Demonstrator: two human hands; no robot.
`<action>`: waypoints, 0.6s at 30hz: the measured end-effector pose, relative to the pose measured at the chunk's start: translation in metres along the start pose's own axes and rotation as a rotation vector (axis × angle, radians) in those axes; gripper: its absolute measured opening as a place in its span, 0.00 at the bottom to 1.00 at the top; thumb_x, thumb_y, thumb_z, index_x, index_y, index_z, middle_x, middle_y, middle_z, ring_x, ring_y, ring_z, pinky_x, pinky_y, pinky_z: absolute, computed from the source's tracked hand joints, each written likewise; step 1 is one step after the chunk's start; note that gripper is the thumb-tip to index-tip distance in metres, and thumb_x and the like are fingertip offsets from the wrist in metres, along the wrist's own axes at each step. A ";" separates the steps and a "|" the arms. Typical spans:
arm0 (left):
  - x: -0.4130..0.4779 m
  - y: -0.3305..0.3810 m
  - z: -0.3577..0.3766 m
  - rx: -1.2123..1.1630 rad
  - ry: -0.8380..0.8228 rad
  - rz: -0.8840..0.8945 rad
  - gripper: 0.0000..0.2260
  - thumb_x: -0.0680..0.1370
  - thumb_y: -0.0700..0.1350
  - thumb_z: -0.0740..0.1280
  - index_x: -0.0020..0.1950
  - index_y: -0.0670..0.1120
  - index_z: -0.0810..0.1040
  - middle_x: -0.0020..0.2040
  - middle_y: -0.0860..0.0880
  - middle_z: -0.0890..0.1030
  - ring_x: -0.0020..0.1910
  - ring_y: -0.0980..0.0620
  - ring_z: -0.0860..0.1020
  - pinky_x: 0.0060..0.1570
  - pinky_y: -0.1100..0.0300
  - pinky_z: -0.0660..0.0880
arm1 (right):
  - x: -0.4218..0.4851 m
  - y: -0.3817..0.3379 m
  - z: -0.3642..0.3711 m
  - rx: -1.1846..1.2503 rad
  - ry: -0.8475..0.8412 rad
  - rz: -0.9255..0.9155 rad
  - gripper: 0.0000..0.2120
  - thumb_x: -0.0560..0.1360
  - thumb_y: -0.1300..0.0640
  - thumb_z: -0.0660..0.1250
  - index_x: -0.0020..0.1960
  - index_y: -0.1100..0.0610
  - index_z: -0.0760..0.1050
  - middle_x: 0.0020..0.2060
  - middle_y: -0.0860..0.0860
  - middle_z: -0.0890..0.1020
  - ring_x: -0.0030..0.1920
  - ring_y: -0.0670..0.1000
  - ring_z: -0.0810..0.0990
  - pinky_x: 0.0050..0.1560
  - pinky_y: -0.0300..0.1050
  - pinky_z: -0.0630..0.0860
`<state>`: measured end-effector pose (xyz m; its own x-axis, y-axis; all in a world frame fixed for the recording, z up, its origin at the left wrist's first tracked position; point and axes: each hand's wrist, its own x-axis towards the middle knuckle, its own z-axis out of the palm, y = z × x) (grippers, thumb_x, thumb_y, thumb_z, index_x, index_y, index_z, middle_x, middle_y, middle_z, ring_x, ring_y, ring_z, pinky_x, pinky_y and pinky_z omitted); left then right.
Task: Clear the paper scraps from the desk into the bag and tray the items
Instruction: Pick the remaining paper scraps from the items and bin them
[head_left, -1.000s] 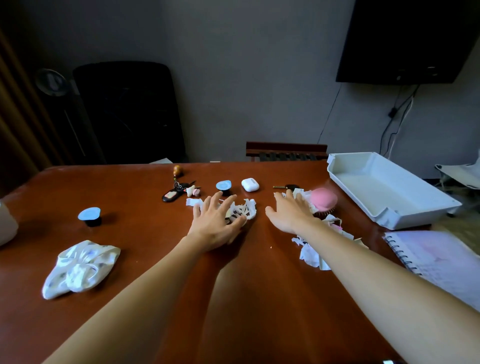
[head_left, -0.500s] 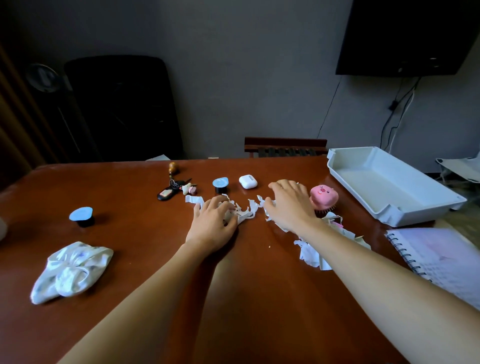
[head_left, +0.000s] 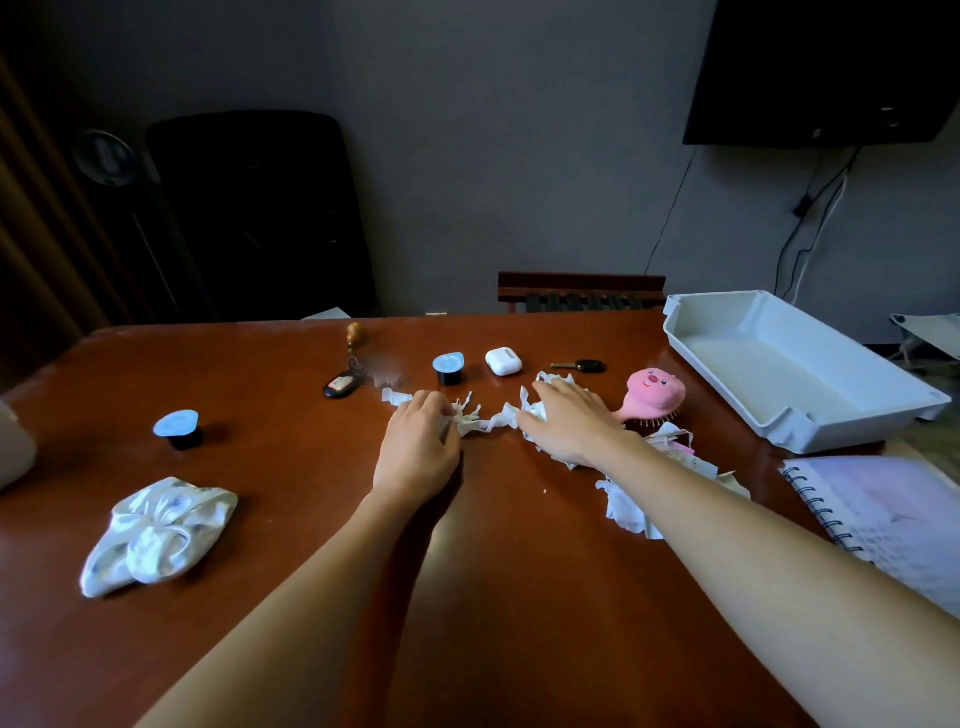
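Hands (head_left: 418, 447) (head_left: 569, 423) on crumpled paper scraps (head_left: 480, 423), glossy desk (head_left: 291, 395)

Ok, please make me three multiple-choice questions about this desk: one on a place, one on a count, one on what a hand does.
1. Where on the desk does the white tray stand?
A) left edge B) far right side C) near edge

2. How many blue-lidded cups are there?
A) one B) two C) four

3. What does the left hand do?
A) lies flat B) points upward C) grips paper scraps

Answers: 1 B, it sits at the desk's right side. 2 B, one stands beside the earbud case, the other far to the left. 3 C, its fingers curl into the scraps.
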<state>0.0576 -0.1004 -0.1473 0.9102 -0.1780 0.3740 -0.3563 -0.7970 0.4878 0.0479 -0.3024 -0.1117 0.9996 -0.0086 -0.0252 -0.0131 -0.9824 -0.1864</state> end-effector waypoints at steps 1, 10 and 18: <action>0.000 0.000 -0.001 -0.003 -0.001 -0.010 0.06 0.79 0.42 0.64 0.55 0.46 0.75 0.56 0.50 0.77 0.55 0.51 0.73 0.56 0.57 0.73 | -0.001 -0.003 0.001 0.017 -0.001 -0.017 0.30 0.81 0.41 0.51 0.77 0.57 0.60 0.77 0.55 0.61 0.76 0.57 0.59 0.73 0.54 0.59; -0.015 -0.010 -0.013 0.121 -0.023 -0.027 0.04 0.79 0.43 0.63 0.54 0.49 0.74 0.55 0.49 0.74 0.52 0.50 0.67 0.55 0.55 0.68 | -0.010 -0.018 0.011 0.112 0.017 -0.164 0.26 0.81 0.46 0.54 0.77 0.52 0.59 0.73 0.52 0.66 0.72 0.55 0.63 0.70 0.52 0.61; -0.032 -0.026 -0.032 0.103 -0.035 -0.084 0.05 0.78 0.45 0.65 0.54 0.48 0.73 0.53 0.49 0.75 0.49 0.50 0.70 0.52 0.53 0.74 | -0.015 -0.051 0.022 0.218 0.134 -0.211 0.22 0.81 0.47 0.56 0.74 0.50 0.64 0.66 0.50 0.72 0.66 0.54 0.65 0.66 0.51 0.61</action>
<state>0.0307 -0.0561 -0.1469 0.9435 -0.1265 0.3062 -0.2562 -0.8645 0.4325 0.0335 -0.2477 -0.1233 0.9748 0.1523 0.1631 0.2045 -0.9020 -0.3803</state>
